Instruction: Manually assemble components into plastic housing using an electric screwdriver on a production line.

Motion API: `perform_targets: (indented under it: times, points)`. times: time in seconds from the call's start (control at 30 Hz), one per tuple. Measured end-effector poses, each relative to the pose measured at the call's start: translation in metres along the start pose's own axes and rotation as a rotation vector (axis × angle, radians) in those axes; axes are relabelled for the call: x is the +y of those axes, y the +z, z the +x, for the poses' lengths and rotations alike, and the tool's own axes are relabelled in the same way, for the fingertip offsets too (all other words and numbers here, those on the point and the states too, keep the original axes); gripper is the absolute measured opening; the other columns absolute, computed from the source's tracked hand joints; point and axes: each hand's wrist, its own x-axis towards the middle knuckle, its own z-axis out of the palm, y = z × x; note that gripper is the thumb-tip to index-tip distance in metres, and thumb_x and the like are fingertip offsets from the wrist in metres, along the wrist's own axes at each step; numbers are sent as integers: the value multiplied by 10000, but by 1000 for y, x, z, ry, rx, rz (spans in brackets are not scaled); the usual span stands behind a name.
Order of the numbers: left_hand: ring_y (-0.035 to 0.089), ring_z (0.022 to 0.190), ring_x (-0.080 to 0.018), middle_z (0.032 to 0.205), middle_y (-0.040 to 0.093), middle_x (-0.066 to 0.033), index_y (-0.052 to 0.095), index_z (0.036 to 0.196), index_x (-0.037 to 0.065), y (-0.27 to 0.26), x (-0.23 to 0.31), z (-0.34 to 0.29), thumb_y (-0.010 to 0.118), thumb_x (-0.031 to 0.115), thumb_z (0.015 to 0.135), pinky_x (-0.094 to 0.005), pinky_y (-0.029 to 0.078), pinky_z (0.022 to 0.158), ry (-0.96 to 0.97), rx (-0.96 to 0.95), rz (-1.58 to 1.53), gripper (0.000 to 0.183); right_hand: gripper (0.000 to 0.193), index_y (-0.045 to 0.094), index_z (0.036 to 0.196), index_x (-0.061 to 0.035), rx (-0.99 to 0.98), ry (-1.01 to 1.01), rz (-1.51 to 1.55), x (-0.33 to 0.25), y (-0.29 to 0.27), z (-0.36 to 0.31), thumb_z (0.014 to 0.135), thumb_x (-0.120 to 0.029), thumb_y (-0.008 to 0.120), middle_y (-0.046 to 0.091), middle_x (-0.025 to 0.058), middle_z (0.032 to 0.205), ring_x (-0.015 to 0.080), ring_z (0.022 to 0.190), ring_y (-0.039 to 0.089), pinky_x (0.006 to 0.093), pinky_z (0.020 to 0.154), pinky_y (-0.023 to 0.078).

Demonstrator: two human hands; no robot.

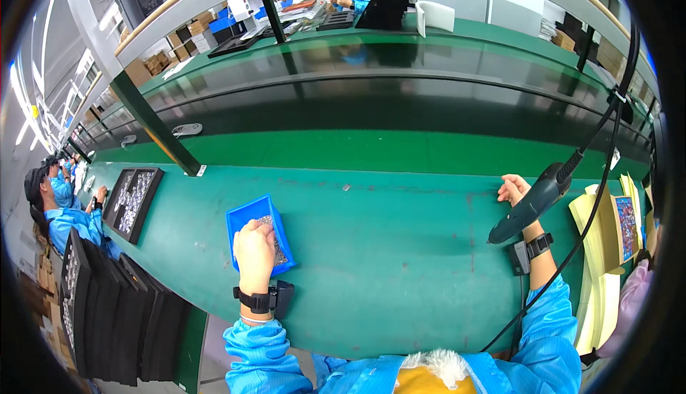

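My left hand (254, 251) is over a blue plastic bin (282, 240), its fingers curled closed above the small metal parts (280, 255) inside. Whatever those fingers hold is too small to make out. Farther right, my right hand (511, 189) is low over the green table, partly behind a dark electric screwdriver (532, 204) that hangs tip-down on a cable. The fingers of that hand are bent together at the tips, and I cannot see what is between them. The screwdriver is in front of the hand, not gripped by it.
A black tray of small shiny parts (133, 204) lies at the left, beyond stacked black trays (118, 315). A metal post (153, 126) rises at the table's far edge. At the right are yellow sheets (597, 287) and an open carton (620, 229). Co-workers (71, 215) sit at left.
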Motion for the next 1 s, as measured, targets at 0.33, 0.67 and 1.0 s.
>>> perform_targets:
  times: [0.33, 0.67, 1.0]
  points:
    - [562, 701, -268, 720, 593, -108, 626, 768, 27, -3, 2, 4, 583, 88, 746, -366, 390, 637, -22, 43, -1, 78, 169, 538, 994, -29, -32, 3, 17, -2, -4, 1, 885, -154, 510, 561, 52, 736, 104, 610, 539, 211, 575, 436]
    - [543, 632, -324, 660, 559, -139, 607, 716, 22, -4, -2, -1, 604, 86, 733, -392, 420, 575, -96, 78, -74, 67, 163, 533, 979, -26, -13, 49, 11, -3, -5, -3, 884, -155, 508, 565, 53, 716, 112, 592, 540, 214, 557, 428]
    - [554, 621, -291, 671, 599, -103, 595, 687, 44, -4, 1, 1, 624, 106, 731, -367, 397, 593, -131, 10, -32, 82, 163, 532, 987, -34, -13, 52, 10, -11, 1, -3, 888, -160, 504, 569, 47, 727, 102, 604, 537, 210, 576, 420]
